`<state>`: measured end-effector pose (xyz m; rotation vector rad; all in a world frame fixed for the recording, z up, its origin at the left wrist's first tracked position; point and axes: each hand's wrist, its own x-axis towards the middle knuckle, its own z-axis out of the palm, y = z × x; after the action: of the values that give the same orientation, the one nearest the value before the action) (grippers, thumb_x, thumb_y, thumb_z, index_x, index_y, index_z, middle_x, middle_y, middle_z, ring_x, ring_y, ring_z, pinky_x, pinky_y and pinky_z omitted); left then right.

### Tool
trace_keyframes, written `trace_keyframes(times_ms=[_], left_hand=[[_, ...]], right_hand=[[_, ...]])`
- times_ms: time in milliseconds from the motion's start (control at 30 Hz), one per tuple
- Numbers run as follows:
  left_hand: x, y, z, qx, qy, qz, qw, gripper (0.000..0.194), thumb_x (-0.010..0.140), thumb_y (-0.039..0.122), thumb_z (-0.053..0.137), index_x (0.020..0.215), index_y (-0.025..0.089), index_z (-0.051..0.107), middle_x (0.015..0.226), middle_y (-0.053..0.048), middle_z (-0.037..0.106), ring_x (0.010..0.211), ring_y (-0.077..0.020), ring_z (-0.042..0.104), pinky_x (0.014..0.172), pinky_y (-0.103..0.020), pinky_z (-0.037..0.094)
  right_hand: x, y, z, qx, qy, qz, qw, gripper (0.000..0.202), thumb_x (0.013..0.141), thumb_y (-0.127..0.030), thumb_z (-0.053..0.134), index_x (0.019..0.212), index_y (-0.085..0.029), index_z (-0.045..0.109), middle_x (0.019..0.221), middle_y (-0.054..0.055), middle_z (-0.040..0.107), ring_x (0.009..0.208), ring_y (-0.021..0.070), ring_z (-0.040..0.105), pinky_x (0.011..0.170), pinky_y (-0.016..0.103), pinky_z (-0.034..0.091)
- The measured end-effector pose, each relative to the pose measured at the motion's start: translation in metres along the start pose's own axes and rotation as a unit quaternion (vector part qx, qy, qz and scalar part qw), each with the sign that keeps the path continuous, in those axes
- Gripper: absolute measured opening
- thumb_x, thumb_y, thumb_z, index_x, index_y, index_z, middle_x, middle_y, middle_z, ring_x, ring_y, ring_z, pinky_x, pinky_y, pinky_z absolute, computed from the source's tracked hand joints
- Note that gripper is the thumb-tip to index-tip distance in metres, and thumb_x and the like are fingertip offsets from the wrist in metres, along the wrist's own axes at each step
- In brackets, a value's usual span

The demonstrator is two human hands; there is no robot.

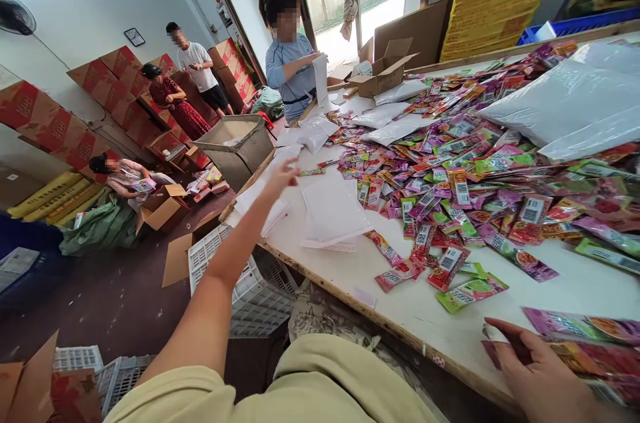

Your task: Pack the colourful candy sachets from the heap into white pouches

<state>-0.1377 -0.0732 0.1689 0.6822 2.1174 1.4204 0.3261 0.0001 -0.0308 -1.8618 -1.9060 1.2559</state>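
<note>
My left hand [284, 176] reaches over the far left part of the table, fingers stretched and a little blurred, with nothing visible in it. It is nearest to a small green packet [313, 172] and a stack of white mailer bags [333, 209]. At the lower right, my right hand [537, 369] is curled round some reddish snack packets [583, 357], whose ends show on either side of it. White tape covers one fingertip. A purple packet [575, 326] lies just beyond this hand. Several loose packets [473, 293] lie between it and the large pile.
A large heap of snack packets [450, 176] covers the table's right side, with filled white bags [570, 96] on top. An open carton [395, 69] stands at the back. A co-worker [290, 69] handles a white bag across the table. White crates [240, 283] stand beside the table edge [320, 283].
</note>
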Motion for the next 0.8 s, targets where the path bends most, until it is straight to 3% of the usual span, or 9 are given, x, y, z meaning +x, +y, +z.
trace_keyframes(times_ms=[67,167,300,433,567,667,800], left_hand=[[-0.016,-0.027,0.037,0.015,-0.099,-0.027,0.995,0.038,0.081,0.02,0.068,0.118,0.013,0.062,0.067,0.004,0.061,0.047,-0.0043,0.051,0.055,-0.021,0.047],[-0.038,-0.061,0.081,0.015,-0.2,-0.047,0.979,0.035,0.079,0.024,0.07,0.112,0.012,0.066,0.069,0.002,0.063,0.052,-0.0047,0.054,0.059,-0.022,0.049],[-0.06,-0.095,0.116,0.014,-0.274,-0.056,0.96,0.039,0.08,0.028,0.07,0.115,0.01,0.065,0.07,0.0,0.062,0.06,-0.0068,0.056,0.061,-0.022,0.049],[-0.075,-0.125,0.131,0.05,-0.326,-0.042,0.943,0.042,0.084,0.033,0.064,0.121,0.014,0.064,0.073,0.0,0.062,0.061,-0.0066,0.057,0.061,-0.022,0.048],[-0.083,-0.149,0.136,0.103,-0.34,-0.02,0.934,0.041,0.085,0.029,0.062,0.122,0.012,0.063,0.073,0.0,0.062,0.059,-0.0071,0.056,0.06,-0.022,0.049],[-0.087,-0.157,0.138,0.12,-0.333,-0.035,0.935,0.039,0.086,0.026,0.061,0.123,0.011,0.063,0.073,0.0,0.063,0.061,-0.0073,0.055,0.061,-0.022,0.051],[-0.094,-0.151,0.138,0.125,-0.337,-0.051,0.932,0.039,0.088,0.026,0.06,0.123,0.011,0.062,0.078,-0.001,0.064,0.059,-0.0061,0.055,0.061,-0.022,0.05]], right_hand=[[-0.001,-0.003,-0.001,0.014,-0.01,0.021,1.0,0.054,0.054,-0.053,0.043,0.096,-0.028,0.067,0.083,0.006,0.072,0.073,0.0298,0.065,0.06,0.039,0.045],[-0.003,-0.009,-0.004,0.027,0.001,0.02,0.999,0.054,0.049,-0.054,0.044,0.091,-0.028,0.067,0.08,0.005,0.071,0.077,0.0318,0.064,0.067,0.041,0.045],[-0.008,-0.018,-0.006,0.037,-0.002,0.034,0.999,0.057,0.045,-0.056,0.044,0.09,-0.028,0.066,0.076,0.005,0.069,0.076,0.0324,0.063,0.071,0.042,0.046],[-0.011,-0.022,-0.009,0.021,-0.007,0.043,0.999,0.059,0.045,-0.056,0.042,0.091,-0.027,0.066,0.078,0.006,0.068,0.077,0.032,0.062,0.072,0.042,0.045],[-0.009,-0.017,-0.009,0.012,-0.013,0.031,0.999,0.058,0.049,-0.058,0.042,0.093,-0.028,0.066,0.083,0.006,0.07,0.08,0.0323,0.063,0.068,0.042,0.045],[-0.005,-0.01,-0.006,0.008,-0.012,0.025,1.0,0.055,0.051,-0.057,0.043,0.094,-0.029,0.065,0.085,0.006,0.07,0.082,0.0327,0.064,0.068,0.042,0.045],[-0.007,-0.008,-0.004,-0.001,-0.007,0.005,1.0,0.055,0.056,-0.055,0.043,0.098,-0.027,0.065,0.084,0.007,0.069,0.081,0.0327,0.064,0.069,0.042,0.046]])
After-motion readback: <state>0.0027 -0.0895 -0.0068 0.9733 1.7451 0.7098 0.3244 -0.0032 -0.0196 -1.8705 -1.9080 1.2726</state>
